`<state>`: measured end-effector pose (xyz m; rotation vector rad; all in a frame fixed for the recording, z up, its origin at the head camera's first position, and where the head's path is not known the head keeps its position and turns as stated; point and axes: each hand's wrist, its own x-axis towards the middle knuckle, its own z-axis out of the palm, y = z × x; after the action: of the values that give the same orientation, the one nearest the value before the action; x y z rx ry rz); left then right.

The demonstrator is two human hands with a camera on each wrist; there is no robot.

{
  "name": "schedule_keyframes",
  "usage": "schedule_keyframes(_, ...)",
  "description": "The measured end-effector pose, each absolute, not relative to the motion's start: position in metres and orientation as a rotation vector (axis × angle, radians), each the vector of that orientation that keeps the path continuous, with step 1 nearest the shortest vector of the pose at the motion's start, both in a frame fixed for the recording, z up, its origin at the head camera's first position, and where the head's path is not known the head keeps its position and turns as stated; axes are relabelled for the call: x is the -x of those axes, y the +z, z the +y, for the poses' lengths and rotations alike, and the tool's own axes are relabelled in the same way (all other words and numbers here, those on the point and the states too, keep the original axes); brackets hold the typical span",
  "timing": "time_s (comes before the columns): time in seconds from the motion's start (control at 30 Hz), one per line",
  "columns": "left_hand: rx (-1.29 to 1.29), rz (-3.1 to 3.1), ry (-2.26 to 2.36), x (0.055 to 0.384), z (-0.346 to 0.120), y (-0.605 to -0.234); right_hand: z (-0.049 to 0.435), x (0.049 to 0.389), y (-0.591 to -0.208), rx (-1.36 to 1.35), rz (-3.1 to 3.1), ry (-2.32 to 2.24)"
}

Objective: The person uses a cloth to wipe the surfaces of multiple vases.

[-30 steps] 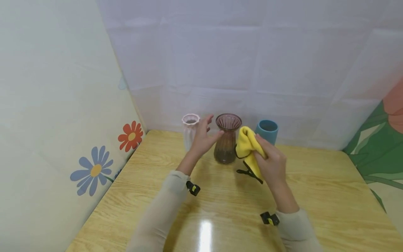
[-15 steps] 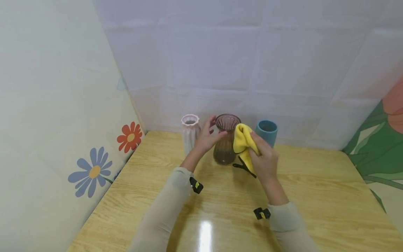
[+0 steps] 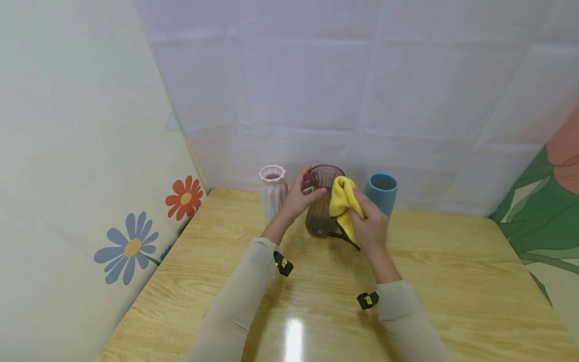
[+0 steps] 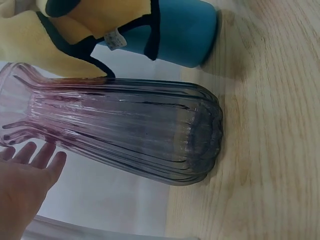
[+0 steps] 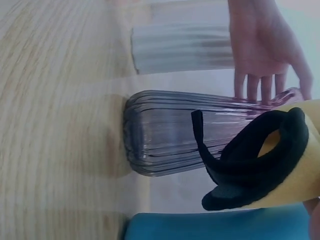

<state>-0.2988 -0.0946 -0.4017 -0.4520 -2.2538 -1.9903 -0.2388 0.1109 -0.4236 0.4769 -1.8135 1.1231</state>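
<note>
A purple ribbed glass vase (image 3: 319, 216) stands upright on the table. My left hand (image 3: 299, 199) is at its neck from the left, thumb apart and fingers fairly straight; in the right wrist view the fingertips of that hand (image 5: 262, 55) reach right to the glass. My right hand (image 3: 372, 221) pinches a folded yellow cloth (image 3: 344, 197) with dark edging and a dark loop. The cloth is held against the vase's right side near the neck, overlapping it in the head view. In the left wrist view the cloth (image 4: 30, 42) lies right along the vase.
A white-pink fluted vase (image 3: 273, 193) stands just left of the glass one. To the right is a blue cylindrical vase (image 3: 381, 193), close behind my right hand. Pale hanging sheets (image 3: 307, 90) back the wooden table (image 3: 443, 281).
My right hand has moved left with the yellow cloth, up to the glass vase. The left hand has shifted slightly right, closer to the vase's neck.
</note>
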Motion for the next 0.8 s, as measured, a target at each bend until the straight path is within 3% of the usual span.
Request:
schedule_keyframes(0.43, 0.467, -2.262, -2.049, 0.302, -0.095, -0.400, 0.107, 0.249, -0.437, -0.578, -1.860, 1.131)
schedule_keyframes(0.8, 0.453, -2.369, -1.949, 0.289, -0.105, -0.400, 0.106, 0.238, -0.444, -0.643, -1.938, 1.108)
